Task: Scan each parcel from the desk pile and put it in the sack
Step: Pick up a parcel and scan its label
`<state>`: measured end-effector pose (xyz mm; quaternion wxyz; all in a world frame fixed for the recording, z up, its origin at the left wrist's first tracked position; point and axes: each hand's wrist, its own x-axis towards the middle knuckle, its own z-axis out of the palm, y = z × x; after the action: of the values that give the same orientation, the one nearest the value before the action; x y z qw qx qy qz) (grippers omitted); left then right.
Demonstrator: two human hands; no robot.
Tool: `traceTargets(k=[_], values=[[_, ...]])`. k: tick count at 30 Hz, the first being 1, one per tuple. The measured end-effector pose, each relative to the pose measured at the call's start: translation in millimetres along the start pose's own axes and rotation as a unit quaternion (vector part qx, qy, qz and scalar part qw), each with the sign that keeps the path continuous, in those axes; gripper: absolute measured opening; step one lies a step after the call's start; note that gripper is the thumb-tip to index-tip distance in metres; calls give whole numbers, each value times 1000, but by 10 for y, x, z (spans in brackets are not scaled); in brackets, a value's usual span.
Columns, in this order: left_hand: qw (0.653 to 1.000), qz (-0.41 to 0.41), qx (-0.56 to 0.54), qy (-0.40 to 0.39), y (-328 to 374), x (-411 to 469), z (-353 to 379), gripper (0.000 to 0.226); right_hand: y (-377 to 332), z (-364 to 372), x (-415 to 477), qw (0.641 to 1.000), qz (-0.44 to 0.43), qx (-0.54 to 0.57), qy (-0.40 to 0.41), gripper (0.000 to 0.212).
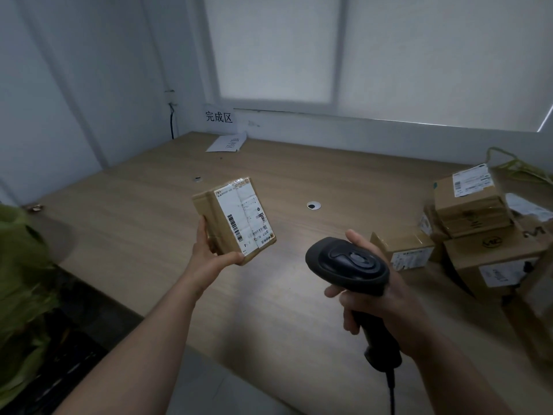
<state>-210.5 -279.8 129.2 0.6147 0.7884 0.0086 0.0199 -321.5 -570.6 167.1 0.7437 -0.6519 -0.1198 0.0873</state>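
My left hand (209,253) grips a small brown cardboard parcel (235,220) by its lower left corner, holding it tilted above the wooden desk (149,211) with its white shipping label facing me. My right hand (377,298) grips the handle of a black barcode scanner (348,265), whose head points toward the parcel, a short way to its right. A pile of brown parcels (472,211) sits on the desk at the right. A green sack (21,295) hangs beside the desk at the far left.
A wall sign with printed characters (219,116) hangs at the back, with a loose paper sheet (227,143) below it. Two round cable grommets (313,205) are set in the desk. A yellow-green bag (520,167) lies behind the pile.
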Motion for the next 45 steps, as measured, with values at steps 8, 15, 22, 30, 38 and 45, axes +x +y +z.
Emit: traceTargets(k=[8, 15, 22, 30, 38, 45], values=[[1000, 10, -7, 15, -89, -84, -351, 98, 39, 299, 165, 998, -6, -55, -12, 96], [999, 14, -16, 36, -318, -35, -1014, 104, 76, 863, 466, 997, -9, -71, -29, 93], [996, -18, -22, 81, -657, -149, -2175, 121, 220, 1855, 939, 995, 14, -63, -82, 91], [989, -36, -29, 139, -1099, -383, -3523, 141, 358, 3126, 1410, 989, 17, -57, -136, 98], [978, -49, -9, 204, -1336, -719, -4586, 139, 536, 4219, 1701, 983, 27, -68, -170, 96], [956, -60, 14, 287, -1403, -1024, -5392, 137, 492, 4991, 1959, 976, 16, -70, -207, 104]])
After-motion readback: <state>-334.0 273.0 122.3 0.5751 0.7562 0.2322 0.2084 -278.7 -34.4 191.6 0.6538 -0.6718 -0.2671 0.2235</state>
